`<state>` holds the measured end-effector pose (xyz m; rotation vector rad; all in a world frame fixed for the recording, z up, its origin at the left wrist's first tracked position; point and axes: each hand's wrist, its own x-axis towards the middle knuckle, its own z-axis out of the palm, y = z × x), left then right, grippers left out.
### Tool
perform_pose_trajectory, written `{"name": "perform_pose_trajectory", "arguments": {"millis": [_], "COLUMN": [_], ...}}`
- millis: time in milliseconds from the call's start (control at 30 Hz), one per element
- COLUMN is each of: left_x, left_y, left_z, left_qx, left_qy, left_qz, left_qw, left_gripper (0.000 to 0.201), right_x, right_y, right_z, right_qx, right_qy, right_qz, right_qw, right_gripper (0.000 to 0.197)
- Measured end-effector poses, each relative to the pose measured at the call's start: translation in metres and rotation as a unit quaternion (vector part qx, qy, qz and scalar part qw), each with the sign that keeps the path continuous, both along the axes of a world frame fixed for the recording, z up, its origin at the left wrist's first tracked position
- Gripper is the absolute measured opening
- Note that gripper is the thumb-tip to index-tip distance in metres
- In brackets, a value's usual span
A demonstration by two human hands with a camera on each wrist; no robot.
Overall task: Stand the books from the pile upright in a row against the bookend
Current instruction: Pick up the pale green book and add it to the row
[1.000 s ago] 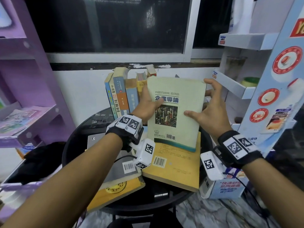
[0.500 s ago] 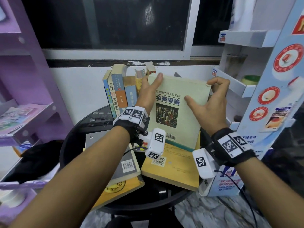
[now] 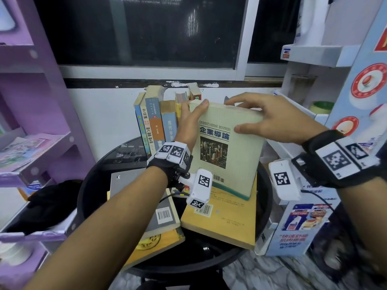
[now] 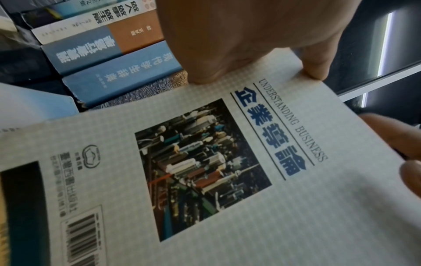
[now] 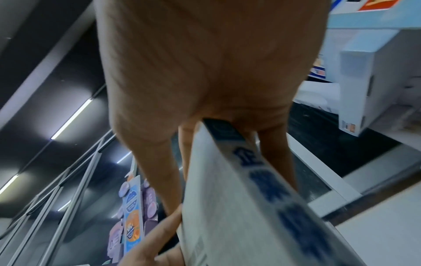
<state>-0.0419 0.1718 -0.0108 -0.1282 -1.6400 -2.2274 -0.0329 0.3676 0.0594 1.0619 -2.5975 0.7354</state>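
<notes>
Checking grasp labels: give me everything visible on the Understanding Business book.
The Understanding Business book is a thick pale-green paperback with blue Chinese title, city photo and barcode on the cover facing the camera. It stands nearly upright, tilted, its bottom edge on the yellow book. The left hand grips its left edge, the right hand pinches its top right, beside the standing row.

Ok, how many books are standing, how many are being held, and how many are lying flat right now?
Standing books: 6, as far as I can make out
Held book: 1
Flat books: 3
Total: 10
</notes>
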Motion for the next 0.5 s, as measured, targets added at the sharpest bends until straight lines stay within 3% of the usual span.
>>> {"name": "perform_pose_trajectory", "arguments": {"millis": [100, 200, 367, 500], "left_x": [0.0009, -0.0013, -0.005, -0.007], "left_y": [-0.0013, -0.0044, -0.005, -0.0054], "left_z": [-0.0011, -0.0037, -0.0044, -0.0047], "left_qx": [0.007, 0.012, 0.008, -0.006], "left_qy": [0.004, 0.008, 0.013, 0.009], "left_qz": [-0.012, -0.021, -0.034, -0.032], "left_qw": [1.0, 1.0, 0.999, 0.999], "left_gripper": [0.034, 0.039, 0.025, 0.047], "right_x": [-0.0025, -0.0031, -0.0034, -0.0046], "right_y": [-0.0031, -0.0048, -0.0016, 0.0034], "right_z": [0.0045, 0.0027, 0.0002, 0.0033], "right_qx": [0.071, 0.069, 0.058, 0.076], "right_qy": [0.007, 0.018, 0.017, -0.028], "right_qz": [0.005, 0.017, 0.03, 0.02], "right_qw": [0.997, 0.997, 0.998, 0.996], "right_gripper": [0.054, 0.057, 0.059, 0.066]}}
